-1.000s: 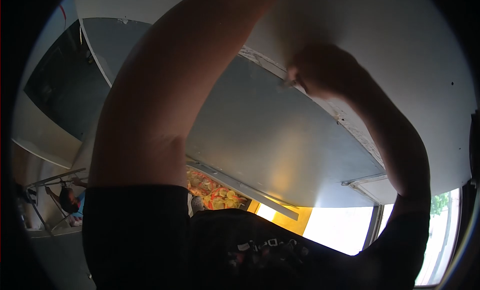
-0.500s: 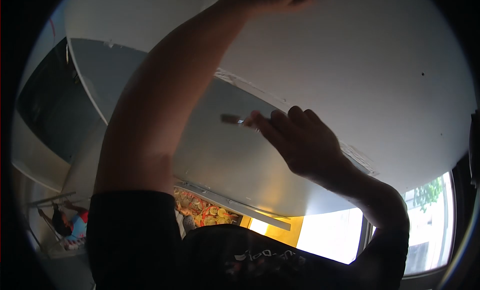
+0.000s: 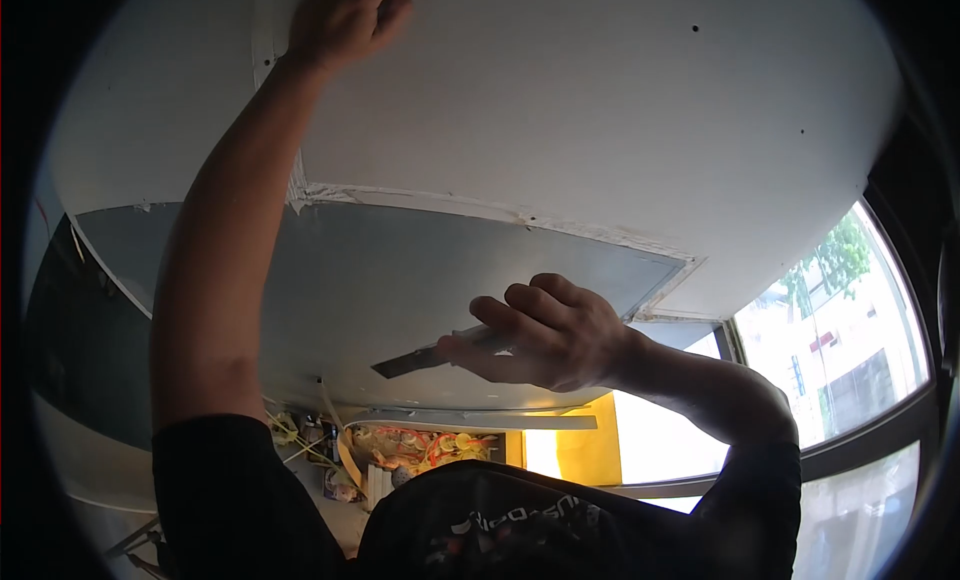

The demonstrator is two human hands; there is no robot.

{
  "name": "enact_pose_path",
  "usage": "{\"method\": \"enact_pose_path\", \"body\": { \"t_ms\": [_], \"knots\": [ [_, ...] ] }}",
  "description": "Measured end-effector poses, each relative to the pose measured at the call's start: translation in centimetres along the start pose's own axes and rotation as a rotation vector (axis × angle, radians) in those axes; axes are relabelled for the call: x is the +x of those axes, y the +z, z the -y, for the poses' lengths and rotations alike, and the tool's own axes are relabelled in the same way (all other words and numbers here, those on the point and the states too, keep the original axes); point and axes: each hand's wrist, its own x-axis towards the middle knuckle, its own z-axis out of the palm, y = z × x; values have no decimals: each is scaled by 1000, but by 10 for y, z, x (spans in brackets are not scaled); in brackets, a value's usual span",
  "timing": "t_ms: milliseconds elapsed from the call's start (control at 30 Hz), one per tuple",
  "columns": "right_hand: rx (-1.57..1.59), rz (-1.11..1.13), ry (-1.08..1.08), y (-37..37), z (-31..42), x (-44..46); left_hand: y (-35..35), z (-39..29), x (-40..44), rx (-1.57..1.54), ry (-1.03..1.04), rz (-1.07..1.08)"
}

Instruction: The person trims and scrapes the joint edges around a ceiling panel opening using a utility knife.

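Note:
My right hand (image 3: 560,335) is closed around a tool that looks like a utility knife, its dark flat blade (image 3: 410,363) pointing left. The blade is in front of a grey panel (image 3: 400,270), and I cannot tell whether it touches it. My left hand (image 3: 350,20) is raised at the top edge, by the white board (image 3: 560,100). Its fingers look curled, and their tips are cut off by the frame, so what they hold, if anything, is hidden. Rough, torn white edging (image 3: 520,220) runs between the white board and the grey panel.
A window (image 3: 840,320) with a dark frame lies on the right. Low down are a box of mixed red and yellow items (image 3: 430,448), a yellow surface (image 3: 590,445) and a long pale strip (image 3: 480,421). Small dark holes dot the white board.
My left hand has moved left in view and slightly lower. The right hand has come down and left, with the blade now showing longer. The whole view has shifted; the person at lower left is mostly gone.

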Motion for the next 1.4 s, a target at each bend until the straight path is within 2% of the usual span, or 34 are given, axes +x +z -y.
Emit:
{"method": "enact_pose_path", "body": {
  "t_ms": [133, 200, 333, 367, 400, 467, 500, 533, 567, 600, 667, 800, 833, 867, 900, 933, 967, 1000, 1067, 1200, 1267, 1300, 1333, 1400],
  "knots": [
    [8, -63, 51, -12, 13, 2, 4, 0, -4, -17, 24, -41],
    [19, -67, 50, -16, 20, 1, 3, -7, -3, -55, -71, 60],
    [148, -85, 89, -16, 42, -1, -20, -35, 18, 54, -189, 58],
    [169, -93, 80, -13, 49, -5, -40, -44, 23, -233, -383, 387],
    [281, 13, 136, -10, 59, -11, -63, -54, 24, -519, -582, 713],
    [495, 248, 222, 0, 86, -32, -119, -91, 17, -1136, -642, 1138],
    [588, 419, 280, 5, 104, -38, -133, -121, -17, -1278, -640, 1300],
    [791, 682, 309, 40, 127, -66, -179, -154, -7, -1119, -509, 1534],
    [888, 778, 353, 47, 146, -71, -193, -186, -59, -1153, -375, 1453],
    [932, 955, 356, 61, 166, -73, -213, -217, -85, -1097, -354, 1444],
    [1092, 965, 408, 71, 201, -65, -234, -264, -124, -1209, -603, 1437],
    [1200, 907, 449, 87, 243, -53, -249, -358, -163, -1439, -997, 1121],
    [1211, 902, 452, 90, 248, -52, -258, -374, -161, -1453, -1024, 1222],
    [1215, 892, 448, 91, 252, -50, -263, -388, -167, -1454, -1038, 1219],
    [1218, 882, 449, 92, 255, -48, -265, -402, -179, -1388, -908, 1334],
    [1221, 874, 449, 91, 257, -46, -269, -402, -174, -1318, -772, 1443],
    [1228, 868, 451, 94, 260, -45, -269, -395, -174, -1381, -857, 1509],
    [1230, 865, 448, 95, 262, -44, -273, -390, -171, -1378, -862, 1509],
    [1231, 864, 444, 95, 266, -43, -283, -380, -163, -1280, -1067, 1461],
    [1188, 865, 435, 104, 258, -42, -299, -356, -131, -1313, -1056, 1496],
    [1088, 880, 449, 117, 231, -40, -318, -340, -119, -1777, -1589, 1067],
    [1035, 863, 476, 123, 210, -38, -320, -339, -137, -1743, -1473, 1057],
    [1028, 728, 516, 133, 189, -39, -327, -340, -147, -1687, -1456, 933],
    [930, 509, 550, 120, 126, -11, -345, -315, -119, -1542, -1311, 827]
  ]
}}
